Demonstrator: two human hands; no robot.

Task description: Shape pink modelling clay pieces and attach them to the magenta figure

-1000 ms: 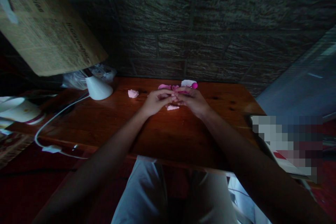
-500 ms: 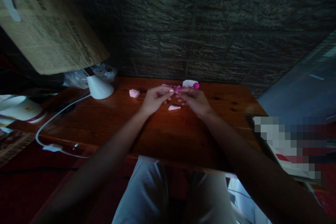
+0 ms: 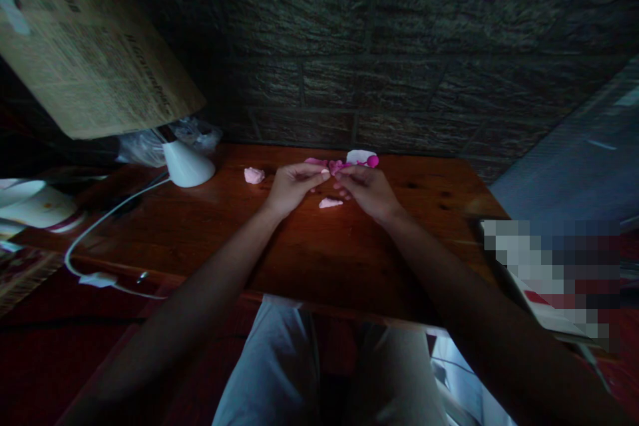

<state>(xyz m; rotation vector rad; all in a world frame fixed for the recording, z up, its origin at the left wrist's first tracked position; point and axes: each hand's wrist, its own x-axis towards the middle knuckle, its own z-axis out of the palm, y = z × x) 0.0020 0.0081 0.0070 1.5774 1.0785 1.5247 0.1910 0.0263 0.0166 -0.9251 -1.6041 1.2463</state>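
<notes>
Left forearm (image 3: 214, 283) and right forearm (image 3: 449, 279), bare, converging toward the fingertips. Left hand (image 3: 292, 188): thumb and index finger pinched. Right hand (image 3: 370, 192): remaining fingers curled beneath the index finger. Opposing fingertips nearly meet; wrists lie nearer the body.

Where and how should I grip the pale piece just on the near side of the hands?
Probably pinch the pale piece across its narrow middle, coming from the near side. It lies longer left to right than front to back, and the left hand and right hand are on its far side, so the near approach looks freer. Its thickness is hard to judge.
</notes>
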